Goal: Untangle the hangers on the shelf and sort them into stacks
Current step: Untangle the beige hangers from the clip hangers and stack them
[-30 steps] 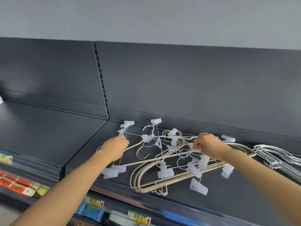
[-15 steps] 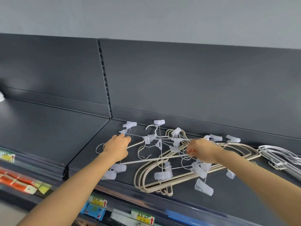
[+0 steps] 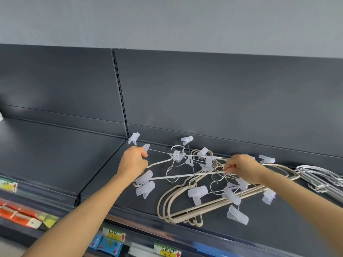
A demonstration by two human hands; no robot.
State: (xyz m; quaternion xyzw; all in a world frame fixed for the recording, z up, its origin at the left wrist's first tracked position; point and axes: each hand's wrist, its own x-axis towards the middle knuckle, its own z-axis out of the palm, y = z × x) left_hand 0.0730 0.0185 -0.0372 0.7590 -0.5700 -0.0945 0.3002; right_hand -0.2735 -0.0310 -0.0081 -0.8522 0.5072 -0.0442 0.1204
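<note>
Dark shelf [image 3: 259, 236] carries beige hangers [image 3: 172, 206] at 5 o'clock, grey hangers [image 3: 319, 177] at 3. Above them, left hand [image 3: 132, 164] and right hand [image 3: 241, 166], fingers curled closed, grip the clip-hanger tangle [image 3: 193, 164] at centre.

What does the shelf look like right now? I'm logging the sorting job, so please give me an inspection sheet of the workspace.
Surface: dark shelf, bare on the left bay.
Job's things: tangle of clip hangers lying over beige hangers; grey hangers lie apart at the right.
Clutter: nothing seen.
Hands: left hand closed on the tangle's left end; right hand pinching wires at its right side.
Cables: nothing seen.
Surroundings: grey wall above; price labels on the shelf edge; orange packets on the shelf below.
</note>
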